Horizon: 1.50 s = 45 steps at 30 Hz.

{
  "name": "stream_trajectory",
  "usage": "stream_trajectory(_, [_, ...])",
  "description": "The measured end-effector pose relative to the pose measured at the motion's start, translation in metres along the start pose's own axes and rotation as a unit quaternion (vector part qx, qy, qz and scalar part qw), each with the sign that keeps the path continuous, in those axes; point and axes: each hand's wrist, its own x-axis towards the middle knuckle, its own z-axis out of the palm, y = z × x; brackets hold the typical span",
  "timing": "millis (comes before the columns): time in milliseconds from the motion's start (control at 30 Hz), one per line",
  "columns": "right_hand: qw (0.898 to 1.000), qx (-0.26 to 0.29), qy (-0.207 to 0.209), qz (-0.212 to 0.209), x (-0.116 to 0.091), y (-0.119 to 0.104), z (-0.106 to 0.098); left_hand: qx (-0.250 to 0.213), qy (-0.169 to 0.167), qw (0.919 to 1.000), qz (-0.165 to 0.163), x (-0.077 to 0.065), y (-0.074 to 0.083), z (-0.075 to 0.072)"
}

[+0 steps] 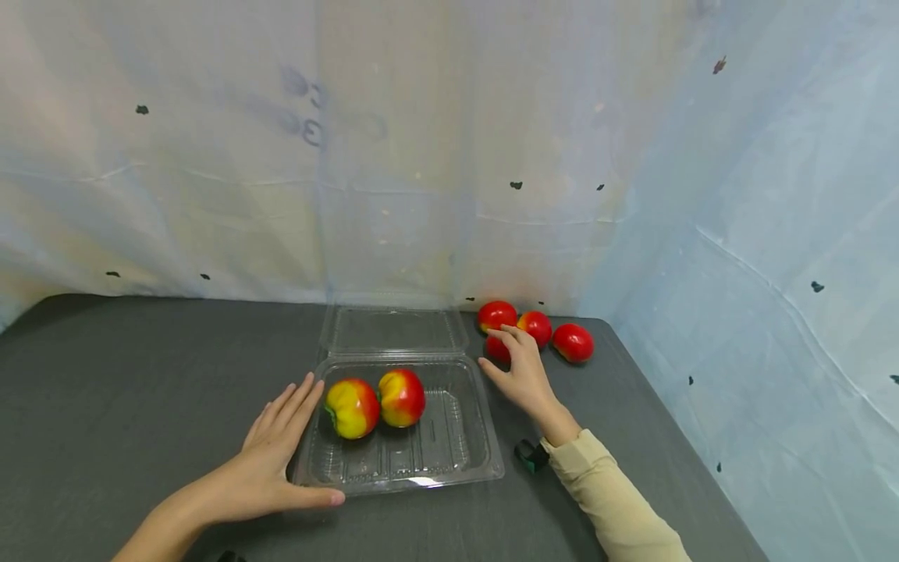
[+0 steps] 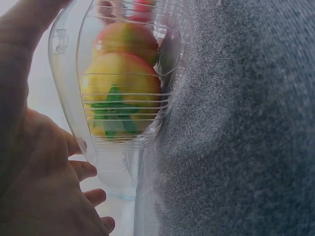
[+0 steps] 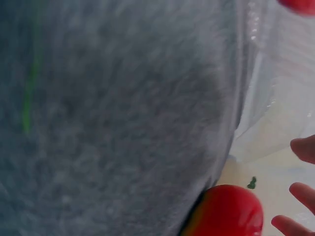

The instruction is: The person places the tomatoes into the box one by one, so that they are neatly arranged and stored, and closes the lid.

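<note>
A clear plastic clamshell box lies on the table with its lid folded back. In its left half sit two shiny red-and-yellow fruits, side by side; the left wrist view shows a green star-shaped calyx on one. My left hand is at the box's left side, fingers straight and thumb spread along the front corner. To the right of the box, my right hand hovers by a red fruit with spread, slightly bent fingers. It partly hides that fruit, and no grip on it shows.
Three more red fruits lie around the right hand near the table's back right corner. A dark band-like object is at the right wrist. Pale plastic sheeting hangs behind the grey table and along its right side.
</note>
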Motion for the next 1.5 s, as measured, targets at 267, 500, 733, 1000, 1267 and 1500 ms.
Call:
stream_trajectory(267, [0.998, -0.065, -0.024, -0.007, 0.009, 0.009, 0.005, -0.002, 0.001, 1.0, 0.002, 0.002, 0.001, 0.001])
stream_trajectory(500, [0.994, -0.091, -0.05, 0.028, 0.012, 0.012, 0.003, 0.0, 0.004, 1.0, 0.006, 0.005, 0.001, 0.004])
stream_trajectory(733, [0.992, -0.093, -0.024, 0.084, 0.005, 0.013, -0.004, -0.002, 0.008, 0.9999, 0.014, 0.005, 0.0, 0.006])
stream_trajectory(1000, [0.988, -0.085, 0.005, 0.13, -0.001, 0.019, -0.01, 0.007, 0.011, 0.9997, 0.019, 0.004, -0.003, 0.004])
stream_trajectory(1267, [0.983, -0.095, 0.032, 0.154, 0.0, 0.024, -0.013, 0.017, 0.015, 0.9995, 0.021, 0.003, -0.004, 0.003])
stream_trajectory(1500, [0.971, -0.128, 0.057, 0.193, 0.001, 0.035, -0.017, 0.016, 0.015, 0.9995, 0.024, 0.005, -0.005, 0.004])
